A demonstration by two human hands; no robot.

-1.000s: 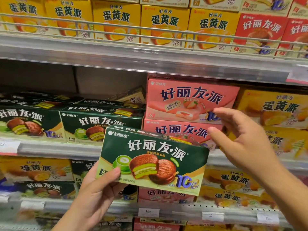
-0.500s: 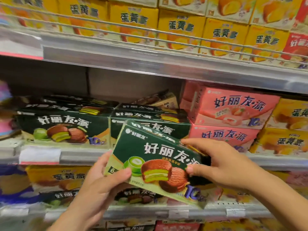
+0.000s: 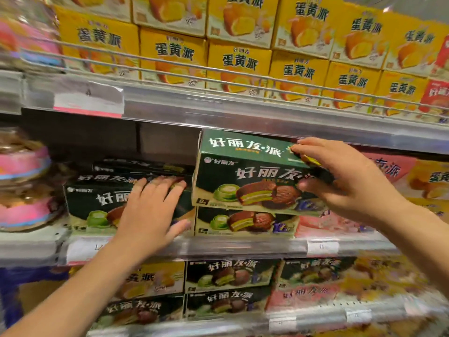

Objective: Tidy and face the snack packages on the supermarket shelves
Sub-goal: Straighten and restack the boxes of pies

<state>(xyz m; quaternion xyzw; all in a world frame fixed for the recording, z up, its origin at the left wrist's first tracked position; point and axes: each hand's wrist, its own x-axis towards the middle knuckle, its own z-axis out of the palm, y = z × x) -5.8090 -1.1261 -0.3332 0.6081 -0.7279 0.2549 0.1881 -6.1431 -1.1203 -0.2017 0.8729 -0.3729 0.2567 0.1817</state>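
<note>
Metal shelf, right hand gripping green box, left hand spread flat

The middle shelf has a shiny front rail with white price tags. Two dark green boxes stand right on it — the left green box and the lower green box, side by side. A pink box sits next to them on the right. Pink round tubs are at the far left. The top shelf holds a long row of yellow boxes behind a wire rail — more are stacked on them.
</note>
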